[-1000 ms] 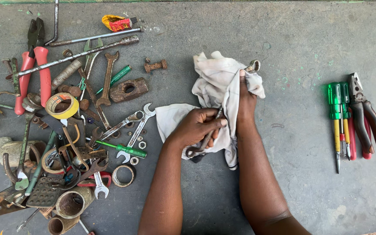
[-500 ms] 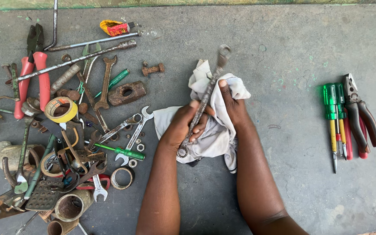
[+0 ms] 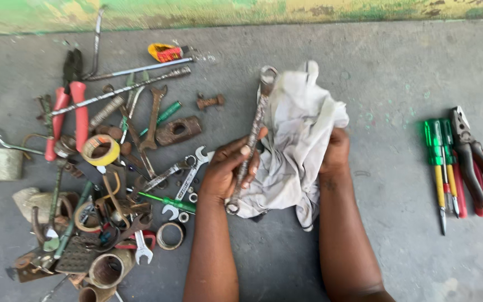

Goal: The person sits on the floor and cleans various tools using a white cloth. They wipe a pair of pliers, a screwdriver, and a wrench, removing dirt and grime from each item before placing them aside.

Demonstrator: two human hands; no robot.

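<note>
My left hand grips a long rusty ring spanner near its lower end, so the tool points up and away from me. My right hand clutches a crumpled white rag that hangs beside and partly behind the spanner. Both forearms reach up from the bottom edge over the grey concrete floor. The spanner's upper ring is bare and stands clear of the cloth.
A heap of rusty tools lies at left: red-handled pliers, yellow tape roll, open-end wrenches, a hammer head, pipe fittings. At right, green-handled screwdrivers and dark pliers lie in a row.
The spanner came out of the rag and now stands upright and exposed in my left hand. My right hand shifted right with the rag bunched in it.
</note>
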